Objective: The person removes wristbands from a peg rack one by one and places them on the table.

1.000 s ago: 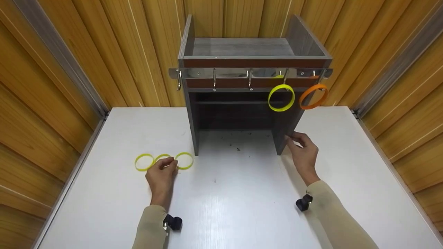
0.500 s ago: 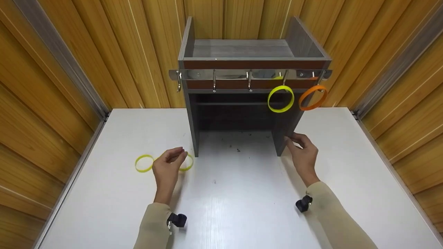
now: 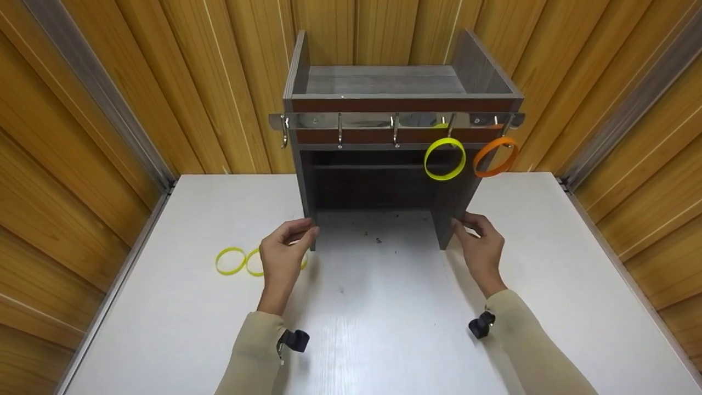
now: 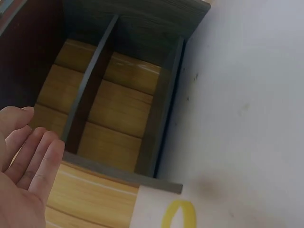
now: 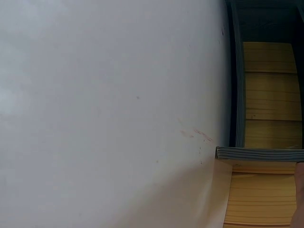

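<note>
My left hand (image 3: pixel 282 258) hovers by the left side panel of a grey wooden shelf (image 3: pixel 384 82). Its fingers are loosely bent, with nothing held in them in the left wrist view. Beside the shelf's right side panel, my right hand (image 3: pixel 481 244) has its fingertips at the panel's outer side, apparently touching it. Only a sliver of that hand enters the right wrist view. A yellow wristband-like ring (image 3: pixel 426 159) and an orange ring (image 3: pixel 476 163) hang on the two rightmost hooks. On the table lie yellow rings (image 3: pixel 230 274), the rightmost mostly hidden behind my left hand.
A shiny metal hook rail (image 3: pixel 362 119) crosses the shelf's front, its other hooks bare. The shelf stands on a white table (image 3: pixel 378 318) with small dark specks on it. Wood-patterned walls (image 3: pixel 230 82) enclose the back and sides.
My left hand has moved right and forward, from over the yellow rings to the shelf's left panel. The right hand stays in place. Both hanging rings remain on their hooks.
</note>
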Demonstrator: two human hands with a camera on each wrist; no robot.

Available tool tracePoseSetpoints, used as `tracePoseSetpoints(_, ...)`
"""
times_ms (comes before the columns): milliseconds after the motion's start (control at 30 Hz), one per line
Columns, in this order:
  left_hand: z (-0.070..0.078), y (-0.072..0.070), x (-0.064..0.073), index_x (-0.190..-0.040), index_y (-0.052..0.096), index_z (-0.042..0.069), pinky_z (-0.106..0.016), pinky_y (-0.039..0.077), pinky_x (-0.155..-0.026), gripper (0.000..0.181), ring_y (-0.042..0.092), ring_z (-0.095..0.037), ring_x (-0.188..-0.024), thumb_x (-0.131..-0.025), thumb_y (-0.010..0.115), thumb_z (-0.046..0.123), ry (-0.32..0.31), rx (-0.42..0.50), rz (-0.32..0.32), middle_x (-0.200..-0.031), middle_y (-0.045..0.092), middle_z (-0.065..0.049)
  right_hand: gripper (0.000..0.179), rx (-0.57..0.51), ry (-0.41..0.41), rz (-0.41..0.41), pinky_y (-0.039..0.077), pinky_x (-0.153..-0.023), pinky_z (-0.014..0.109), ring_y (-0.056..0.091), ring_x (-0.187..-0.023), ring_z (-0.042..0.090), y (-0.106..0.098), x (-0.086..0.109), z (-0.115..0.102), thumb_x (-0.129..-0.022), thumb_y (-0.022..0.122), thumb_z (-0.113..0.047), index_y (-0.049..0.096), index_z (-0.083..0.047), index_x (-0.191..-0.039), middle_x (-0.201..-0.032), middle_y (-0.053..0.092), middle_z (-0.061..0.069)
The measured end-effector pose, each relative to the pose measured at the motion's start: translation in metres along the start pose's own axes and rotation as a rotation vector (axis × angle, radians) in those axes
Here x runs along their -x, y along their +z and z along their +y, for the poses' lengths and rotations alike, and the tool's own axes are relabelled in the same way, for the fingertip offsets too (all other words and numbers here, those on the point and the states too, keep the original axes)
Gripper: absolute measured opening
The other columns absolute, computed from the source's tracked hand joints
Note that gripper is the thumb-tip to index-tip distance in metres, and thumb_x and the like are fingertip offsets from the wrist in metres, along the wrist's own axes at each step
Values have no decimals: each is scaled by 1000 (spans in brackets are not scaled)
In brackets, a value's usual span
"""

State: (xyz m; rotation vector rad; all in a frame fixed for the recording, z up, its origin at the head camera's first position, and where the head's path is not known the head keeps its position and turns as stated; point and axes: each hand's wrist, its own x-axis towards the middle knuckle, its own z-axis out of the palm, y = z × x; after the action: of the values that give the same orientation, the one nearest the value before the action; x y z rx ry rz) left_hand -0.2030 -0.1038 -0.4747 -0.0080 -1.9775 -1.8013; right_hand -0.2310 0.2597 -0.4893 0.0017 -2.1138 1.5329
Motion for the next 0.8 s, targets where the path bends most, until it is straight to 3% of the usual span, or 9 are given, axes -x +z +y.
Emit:
tracePoseSetpoints(167,10,16,-2,-105,81,1,-22,63,-73,18,76,-21,-88,-88,87,3,57,38,-36,-101,80,-9,18,-48,-15,3,59,-83,15,70,-100,10,0,-1,1,-96,75,6,71,12,-112,-112,72,24)
tracePoseSetpoints(467,31,42,-6,-106,81,0,-28,65,-81,19,77,-23,-92,-88,87,3,80,110,-106,-103,80,-10,18,-55,-14,19,60,-82,15,70,-97,7,1,-1,5,-95,76,7,72,11,-111,-111,72,24)
tracePoseSetpoints(800,47,62,-12,-107,80,0,-31,65,-82,20,77,-22,-95,-89,87,7,121,163,-175,-106,80,-9,18,-57,2,24,59,-81,15,70,-96,6,1,-1,3,-94,77,6,72,11,-111,-111,72,24)
